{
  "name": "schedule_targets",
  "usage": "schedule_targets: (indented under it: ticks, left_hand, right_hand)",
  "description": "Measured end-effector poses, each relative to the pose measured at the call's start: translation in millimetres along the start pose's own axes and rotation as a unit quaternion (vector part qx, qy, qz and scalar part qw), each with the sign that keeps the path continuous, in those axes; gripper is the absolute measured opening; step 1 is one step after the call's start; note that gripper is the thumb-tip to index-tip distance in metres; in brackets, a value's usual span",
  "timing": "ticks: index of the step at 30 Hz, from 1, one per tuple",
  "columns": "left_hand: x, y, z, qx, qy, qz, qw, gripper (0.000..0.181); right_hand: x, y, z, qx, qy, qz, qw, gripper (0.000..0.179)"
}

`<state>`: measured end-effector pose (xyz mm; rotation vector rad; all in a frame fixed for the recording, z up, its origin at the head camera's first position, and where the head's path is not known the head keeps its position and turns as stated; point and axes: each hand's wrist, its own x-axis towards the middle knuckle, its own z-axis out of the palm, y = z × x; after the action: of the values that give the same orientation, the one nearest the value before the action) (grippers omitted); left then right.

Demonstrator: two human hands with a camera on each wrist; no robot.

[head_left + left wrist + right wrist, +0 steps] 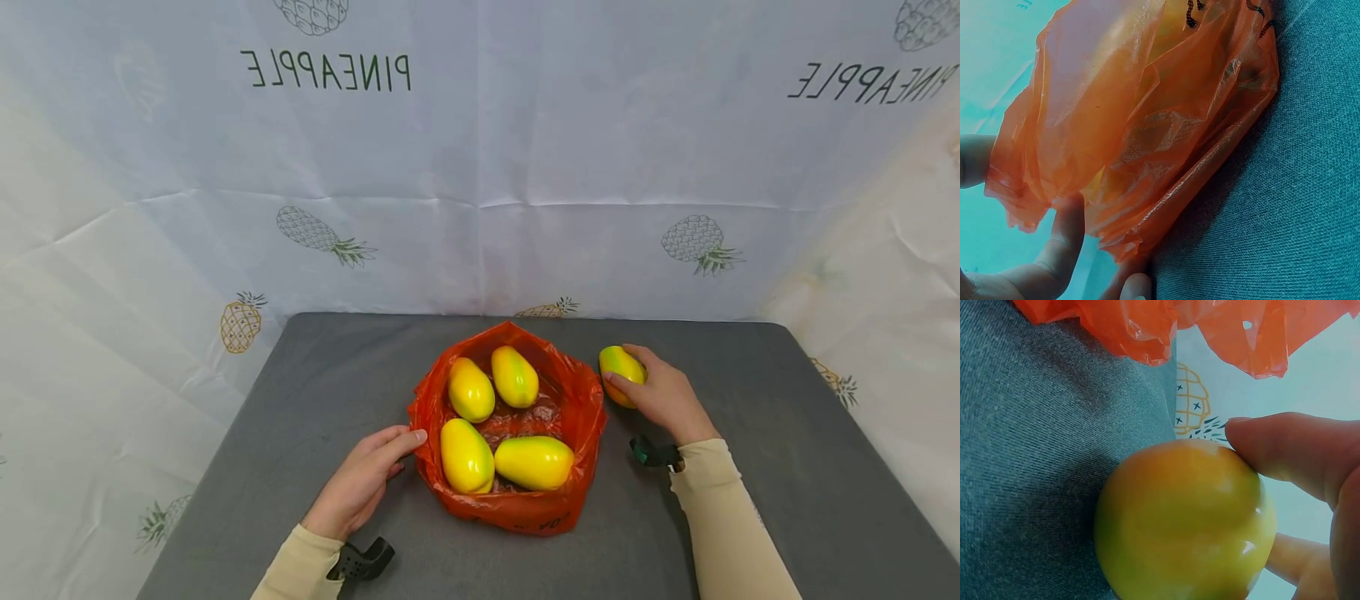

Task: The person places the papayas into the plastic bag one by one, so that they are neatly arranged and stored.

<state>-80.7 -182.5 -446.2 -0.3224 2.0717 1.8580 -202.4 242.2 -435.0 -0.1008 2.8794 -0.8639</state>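
Note:
A red plastic bag [587, 417] stands open-mouthed on the grey table, with several yellow-green mangoes inside, one of them a mango [534, 463] lying sideways at the front right. On the bag's left edge, my left hand [365, 475] pinches the rim between thumb and fingers; in the left wrist view its fingertips touch the thin plastic [1116, 131]. To the right of the bag, my right hand [666, 398] grips another mango [619, 364] with thumb and fingers. The right wrist view shows this mango [1185, 519] close to the tabletop, the bag's edge beyond it.
The grey table [352, 367] has a rounded far edge against a white curtain [480, 150] printed with pineapples. Cloth also hangs along the left and right sides. A dark strap [362, 560] circles the left wrist, another strap [654, 452] the right.

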Motion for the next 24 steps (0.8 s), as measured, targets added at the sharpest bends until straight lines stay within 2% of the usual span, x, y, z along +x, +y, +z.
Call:
schedule_targets:
  ticks: [16, 24]
  left_hand:
    - [-0.2, 3.1, 1.3, -0.001, -0.005, -0.004, 1.0, 0.041]
    - [-0.4, 3.7, 0.5, -0.001, -0.005, -0.005, 1.0, 0.041]
  right_hand:
    - [-1.7, 1, -10, 0.002, -0.006, 0.015, 0.9999, 0.088]
    - [-2.5, 0, -15, -0.006, -0.001, 0.009, 0.9999, 0.088]
